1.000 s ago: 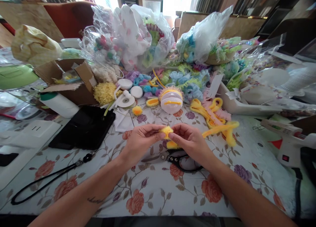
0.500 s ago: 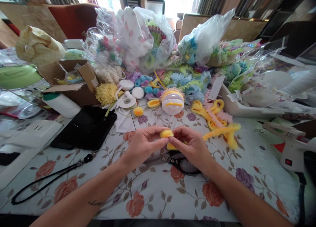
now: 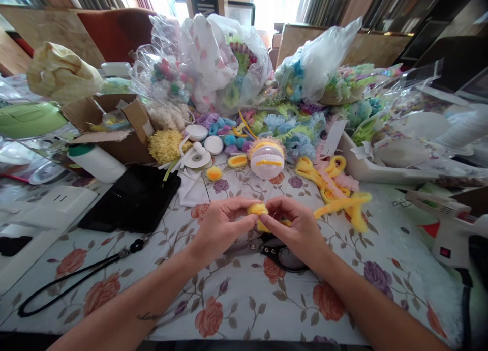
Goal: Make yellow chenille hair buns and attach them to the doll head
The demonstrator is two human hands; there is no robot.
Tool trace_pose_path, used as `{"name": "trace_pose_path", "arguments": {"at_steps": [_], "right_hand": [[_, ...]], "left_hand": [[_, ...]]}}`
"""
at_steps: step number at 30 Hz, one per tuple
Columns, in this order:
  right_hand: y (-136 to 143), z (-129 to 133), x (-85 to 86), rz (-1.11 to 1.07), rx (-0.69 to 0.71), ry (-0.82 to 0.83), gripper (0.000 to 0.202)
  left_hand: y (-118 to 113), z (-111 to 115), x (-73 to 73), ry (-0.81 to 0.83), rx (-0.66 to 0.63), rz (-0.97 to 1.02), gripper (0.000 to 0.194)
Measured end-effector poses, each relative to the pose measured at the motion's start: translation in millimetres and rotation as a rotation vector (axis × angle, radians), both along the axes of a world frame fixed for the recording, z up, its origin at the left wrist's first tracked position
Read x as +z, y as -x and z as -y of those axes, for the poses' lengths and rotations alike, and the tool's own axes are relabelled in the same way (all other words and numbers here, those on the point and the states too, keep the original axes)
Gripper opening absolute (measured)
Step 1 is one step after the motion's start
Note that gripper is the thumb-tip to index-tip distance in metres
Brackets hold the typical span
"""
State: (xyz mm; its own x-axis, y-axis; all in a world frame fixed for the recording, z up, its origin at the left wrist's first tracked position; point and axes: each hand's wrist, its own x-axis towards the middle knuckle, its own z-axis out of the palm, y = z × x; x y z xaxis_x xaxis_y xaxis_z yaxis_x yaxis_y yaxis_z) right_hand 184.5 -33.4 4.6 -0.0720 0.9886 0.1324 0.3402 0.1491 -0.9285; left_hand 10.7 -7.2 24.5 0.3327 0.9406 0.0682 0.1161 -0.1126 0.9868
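Observation:
Between my fingertips is a small piece of fuzzy yellow pipe cleaner [image 3: 257, 209], bent into a compact shape. My left hand [image 3: 223, 224] pinches it from the left side. From the right, my right hand [image 3: 295, 226] pinches it too, with more yellow fuzz showing under the fingers. A pair of black-handled scissors [image 3: 284, 257] lies on the cloth below my hands, partly covered by them. Past my fingers sit a white round ball-like piece [image 3: 267, 163] with yellow trim, a yellow pompom [image 3: 214, 173] and a yellow loop [image 3: 238, 161].
Yellow fuzzy strips [image 3: 324, 180] lie to the right, near a white tray [image 3: 366, 170]. A glue gun [image 3: 444, 224] stands at the far right. At left are a black tablet [image 3: 129, 198], a white bottle [image 3: 97, 163] and a cardboard box [image 3: 110, 137]. Plastic bags [image 3: 209, 61] pile up behind.
Both hands keep their pinch on the yellow piece in nearly the same spot. The whole view has shifted very slightly; nothing else has visibly moved.

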Motion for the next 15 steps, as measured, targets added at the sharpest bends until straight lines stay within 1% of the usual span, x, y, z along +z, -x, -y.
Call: {"name": "trace_pose_path", "arguments": {"at_steps": [4, 7, 10, 15], "right_hand": [[0.7, -0.1, -2.2, -0.034, 0.000, 0.028, 0.014], [0.9, -0.3, -2.3, -0.046, -0.006, 0.053, 0.015], [1.1, -0.2, -1.8, -0.033, -0.028, 0.048, 0.015], [2.2, 0.2, -1.2, -0.022, -0.021, 0.009, 0.014]], "left_hand": [[1.5, 0.4, -1.5, -0.021, -0.008, 0.002, 0.019], [3.7, 1.0, -1.6, -0.019, -0.039, 0.001, 0.021], [5.0, 1.4, -1.6, -0.017, -0.070, 0.011, 0.022], [4.4, 1.0, -2.5, -0.021, -0.071, -0.005, 0.022]]}}
